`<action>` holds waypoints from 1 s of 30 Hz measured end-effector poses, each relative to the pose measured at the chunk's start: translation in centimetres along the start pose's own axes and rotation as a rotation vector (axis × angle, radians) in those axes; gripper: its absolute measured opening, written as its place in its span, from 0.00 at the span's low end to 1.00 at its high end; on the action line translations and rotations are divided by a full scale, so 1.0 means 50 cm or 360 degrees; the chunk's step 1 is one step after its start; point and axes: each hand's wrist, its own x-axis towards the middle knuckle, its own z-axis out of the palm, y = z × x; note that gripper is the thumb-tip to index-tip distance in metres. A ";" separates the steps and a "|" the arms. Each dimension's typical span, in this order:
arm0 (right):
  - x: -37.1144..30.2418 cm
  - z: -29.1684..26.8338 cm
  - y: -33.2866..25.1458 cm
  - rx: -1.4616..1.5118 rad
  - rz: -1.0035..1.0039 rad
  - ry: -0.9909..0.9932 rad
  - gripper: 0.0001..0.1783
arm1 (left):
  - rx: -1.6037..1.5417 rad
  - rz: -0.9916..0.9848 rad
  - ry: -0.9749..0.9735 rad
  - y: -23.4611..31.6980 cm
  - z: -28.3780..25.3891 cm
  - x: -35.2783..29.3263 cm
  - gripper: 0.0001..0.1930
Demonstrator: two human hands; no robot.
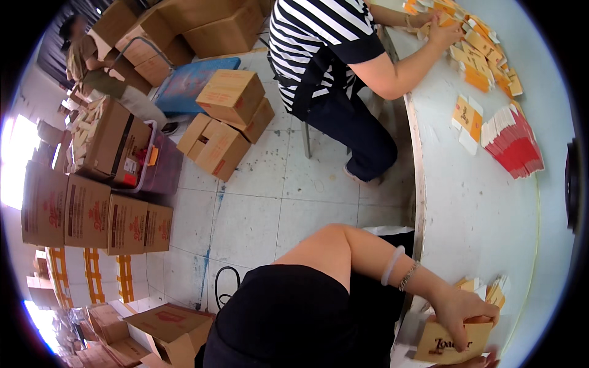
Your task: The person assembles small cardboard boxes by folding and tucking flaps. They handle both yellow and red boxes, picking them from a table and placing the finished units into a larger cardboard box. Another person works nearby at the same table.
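Note:
My left hand [461,313] reaches across to the table at the lower right, a pale bangle and a chain bracelet on its wrist. Its thumb presses on the front of a small yellow carton [429,345] with dark lettering, and the fingers bend over its upper edge. Only a little of my right hand [481,362] shows, just below the carton at the picture's lower edge; what its fingers do is mostly hidden. Right behind my left hand, several more yellow and white cartons [498,291] stand close together, partly covered by it.
Farther along the white table [454,202] lie a stack of red-and-white folded cartons [514,144], a flat yellow carton [468,119] and a heap of yellow cartons [481,55]. A seated co-worker in a striped shirt [319,43] handles cartons there. Brown boxes [230,98] stand on the floor.

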 end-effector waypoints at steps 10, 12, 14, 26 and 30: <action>-0.024 0.010 -0.018 0.1584 0.1471 -0.0966 0.16 | 0.0569 -0.0253 0.0114 0.046 -0.082 -0.031 0.41; 0.009 0.032 -0.036 0.1572 0.1438 -0.0970 0.15 | 0.0422 -0.0505 0.0110 0.054 -0.094 -0.020 0.46; -0.019 0.006 -0.009 0.1647 0.1433 -0.1054 0.15 | 0.0376 -0.0357 0.0090 0.025 -0.069 -0.040 0.48; -0.048 0.025 0.001 0.1472 0.0510 -0.1201 0.26 | 0.0187 -0.0138 0.0342 -0.014 -0.052 -0.047 0.36; -0.058 0.029 0.040 0.1563 0.0462 -0.1130 0.24 | 0.0942 0.0051 0.0002 0.023 -0.065 -0.027 0.25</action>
